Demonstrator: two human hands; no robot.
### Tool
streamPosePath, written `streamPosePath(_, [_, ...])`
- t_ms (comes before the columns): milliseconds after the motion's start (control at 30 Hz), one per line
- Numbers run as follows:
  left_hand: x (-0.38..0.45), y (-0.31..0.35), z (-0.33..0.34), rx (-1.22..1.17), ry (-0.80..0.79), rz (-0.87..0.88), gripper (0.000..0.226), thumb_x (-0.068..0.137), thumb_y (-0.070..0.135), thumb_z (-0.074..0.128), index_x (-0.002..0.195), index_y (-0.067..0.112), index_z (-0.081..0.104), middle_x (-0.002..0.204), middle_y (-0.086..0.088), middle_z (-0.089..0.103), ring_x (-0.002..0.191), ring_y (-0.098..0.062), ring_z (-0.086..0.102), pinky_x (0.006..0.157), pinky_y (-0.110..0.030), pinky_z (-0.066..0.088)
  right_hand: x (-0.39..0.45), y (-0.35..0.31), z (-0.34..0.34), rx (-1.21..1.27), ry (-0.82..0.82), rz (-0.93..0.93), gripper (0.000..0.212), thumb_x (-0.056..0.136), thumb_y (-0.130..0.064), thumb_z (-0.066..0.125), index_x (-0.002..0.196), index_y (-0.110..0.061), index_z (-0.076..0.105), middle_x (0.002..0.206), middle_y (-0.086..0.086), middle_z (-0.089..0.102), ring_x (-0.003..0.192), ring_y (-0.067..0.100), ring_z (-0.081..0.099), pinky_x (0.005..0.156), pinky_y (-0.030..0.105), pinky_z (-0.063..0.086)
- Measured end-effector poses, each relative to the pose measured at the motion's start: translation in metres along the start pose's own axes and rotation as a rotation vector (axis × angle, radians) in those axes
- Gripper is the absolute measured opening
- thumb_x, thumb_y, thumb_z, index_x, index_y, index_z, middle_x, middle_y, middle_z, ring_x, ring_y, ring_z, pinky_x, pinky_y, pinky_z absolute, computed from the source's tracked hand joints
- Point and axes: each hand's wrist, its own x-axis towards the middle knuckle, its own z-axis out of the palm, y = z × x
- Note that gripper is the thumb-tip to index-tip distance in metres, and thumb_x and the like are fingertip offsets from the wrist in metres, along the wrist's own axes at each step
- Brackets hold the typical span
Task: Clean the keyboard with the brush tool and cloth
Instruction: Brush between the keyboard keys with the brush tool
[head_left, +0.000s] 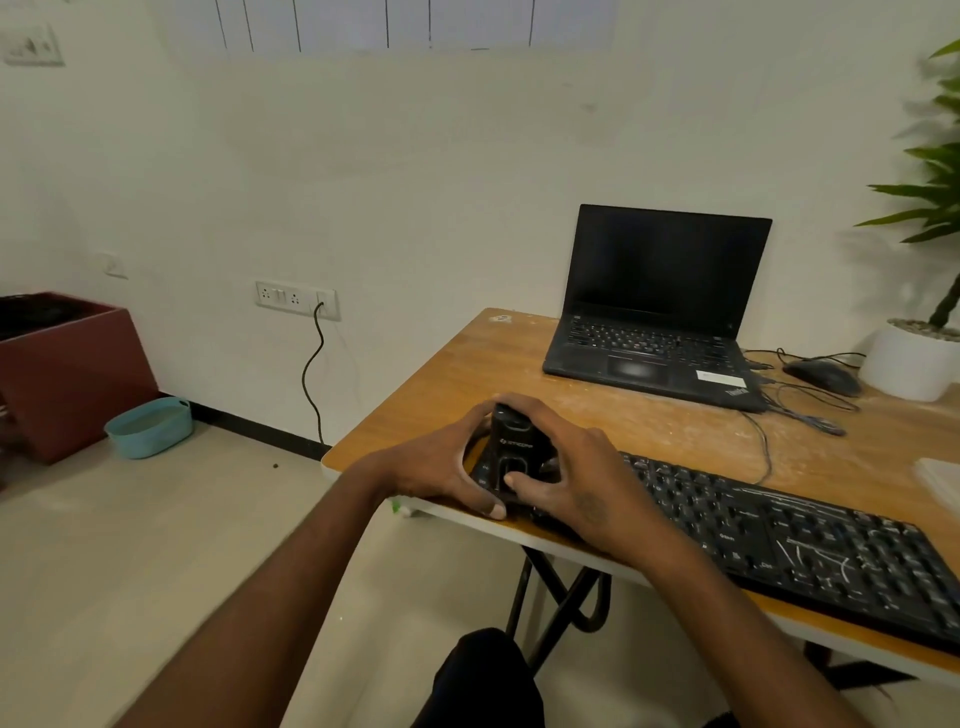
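Observation:
A black keyboard (789, 540) with pale dust and scratch-like marks lies along the front edge of the wooden table (498, 364). Over its left end both hands hold a black, box-shaped brush tool (514, 447) upright. My left hand (441, 462) grips its left side, thumb near the bottom. My right hand (576, 483) wraps the right side with the thumb pressed on the tool's front. A whitish folded cloth (943, 483) lies at the table's right edge, partly cut off.
An open black laptop (660, 317) stands at the back of the table, with a black mouse (823, 376), tangled cables (800, 410) and a white plant pot (909, 358) to its right. On the floor left: a teal basket (150, 426) and a maroon box (67, 374).

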Motion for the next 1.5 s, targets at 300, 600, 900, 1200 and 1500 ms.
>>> streamPosePath(300, [-0.003, 0.005, -0.004, -0.006, -0.032, 0.009, 0.095, 0.076, 0.016, 0.093, 0.141, 0.048, 0.032, 0.139, 0.004, 0.061, 0.128, -0.013, 0.060, 0.113, -0.036, 0.050, 0.012, -0.013, 0.017, -0.108, 0.044, -0.025, 0.080, 0.089, -0.025, 0.072, 0.148, -0.053, 0.025, 0.112, -0.004, 0.070, 0.091, 0.009, 0.066, 0.079, 0.033, 0.060])
streamPosePath(600, [-0.001, -0.004, -0.007, 0.008, -0.045, -0.018, 0.125, 0.074, 0.030, 0.096, 0.163, 0.044, 0.010, 0.156, 0.012, 0.042, 0.139, -0.011, 0.048, 0.115, -0.033, 0.046, -0.015, 0.005, -0.007, -0.070, 0.020, 0.027, 0.080, 0.090, -0.028, 0.073, 0.144, -0.061, 0.024, 0.117, -0.010, 0.066, 0.094, 0.010, 0.066, 0.082, 0.030, 0.060])
streamPosePath(900, [0.000, -0.002, -0.005, 0.051, -0.031, -0.052, 0.098, 0.080, 0.016, 0.092, 0.152, 0.033, 0.029, 0.138, 0.018, 0.052, 0.127, -0.001, 0.053, 0.095, -0.009, 0.046, 0.011, -0.009, 0.015, -0.049, 0.049, -0.019, 0.081, 0.089, -0.023, 0.073, 0.146, -0.055, 0.026, 0.112, -0.005, 0.069, 0.095, 0.011, 0.067, 0.082, 0.034, 0.060])
streamPosePath(1200, [0.003, -0.009, -0.005, 0.004, -0.034, -0.035, 0.128, 0.077, 0.023, 0.095, 0.165, 0.043, 0.004, 0.156, 0.014, 0.036, 0.139, -0.010, 0.045, 0.105, -0.019, 0.045, -0.009, 0.009, -0.011, -0.030, 0.050, 0.063, 0.080, 0.088, -0.023, 0.075, 0.145, -0.055, 0.030, 0.115, -0.013, 0.064, 0.095, 0.006, 0.065, 0.078, 0.021, 0.059])
streamPosePath(1500, [0.001, -0.006, -0.006, 0.024, -0.034, -0.019, 0.110, 0.078, 0.021, 0.094, 0.157, 0.038, 0.020, 0.148, 0.017, 0.046, 0.132, 0.006, 0.049, 0.105, -0.014, 0.046, 0.011, 0.005, 0.007, 0.035, 0.056, 0.008, 0.079, 0.088, -0.020, 0.074, 0.144, -0.056, 0.032, 0.113, -0.013, 0.065, 0.095, 0.004, 0.066, 0.079, 0.023, 0.059])
